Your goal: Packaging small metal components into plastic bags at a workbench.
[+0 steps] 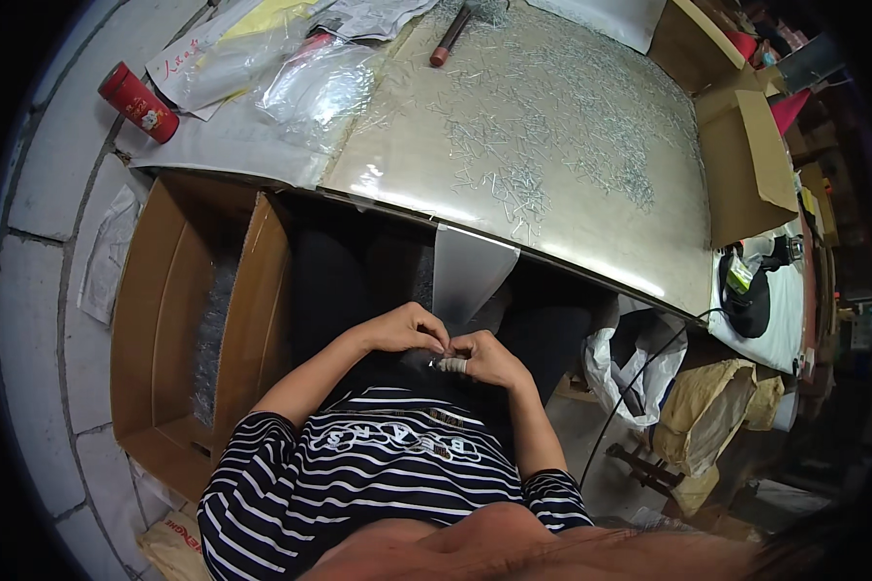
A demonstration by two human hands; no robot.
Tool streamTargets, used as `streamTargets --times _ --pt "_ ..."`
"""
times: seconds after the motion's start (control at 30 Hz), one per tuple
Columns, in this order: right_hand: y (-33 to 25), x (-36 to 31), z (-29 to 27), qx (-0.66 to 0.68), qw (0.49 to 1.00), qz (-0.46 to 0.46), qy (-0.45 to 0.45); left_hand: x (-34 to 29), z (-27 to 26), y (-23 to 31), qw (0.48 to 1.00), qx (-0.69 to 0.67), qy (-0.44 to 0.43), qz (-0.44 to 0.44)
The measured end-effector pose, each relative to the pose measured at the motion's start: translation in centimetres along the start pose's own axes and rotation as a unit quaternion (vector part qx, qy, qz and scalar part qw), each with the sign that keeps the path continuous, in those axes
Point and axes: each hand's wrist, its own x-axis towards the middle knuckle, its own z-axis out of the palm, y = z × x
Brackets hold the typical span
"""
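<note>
Over my lap, my left hand (404,329) and my right hand (492,360) meet with their fingertips together. Both are closed in a pinch on something small that I cannot make out. A shiny, clear scrap (424,360) shows just below the fingertips. One finger of my right hand has a pale wrap (452,365) around it. Beyond my hands, a grey sheet (467,266) slopes down from the table's front edge. Many thin silvery metal pins (523,184) lie scattered over the table (397,165).
An open cardboard box (237,320) with clear plastic inside stands at my left. A red canister (139,103) and plastic bags (315,87) sit at the table's left. A dark-handled tool (448,44) lies farther back. White bags (610,373) and a cable (639,378) hang at right.
</note>
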Motion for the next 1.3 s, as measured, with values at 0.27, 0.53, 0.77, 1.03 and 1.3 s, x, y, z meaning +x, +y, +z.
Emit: streamTargets --times 0.27,0.53,0.77,1.03,1.3 --pt "3.9 0.4 0.1 -0.119 0.991 -0.007 0.068 0.5 -0.3 -4.8 0.983 0.159 0.072 -0.046" --pt "0.6 0.4 -0.9 -0.217 0.942 -0.068 0.248 0.1 -0.4 -5.4 0.968 0.124 0.212 -0.047" --pt "3.6 0.8 -0.2 -0.312 0.939 -0.043 0.141 0.5 -0.9 -4.0 0.938 0.322 0.128 -0.019" --pt "0.3 0.3 -2.7 -0.262 0.899 -0.130 0.326 0.5 -0.8 -4.2 0.958 0.171 0.226 -0.035" --pt "-3.4 7.2 -17.2 -0.167 0.832 -0.218 0.483 2.9 -0.9 -3.5 0.947 -0.124 0.294 0.039"
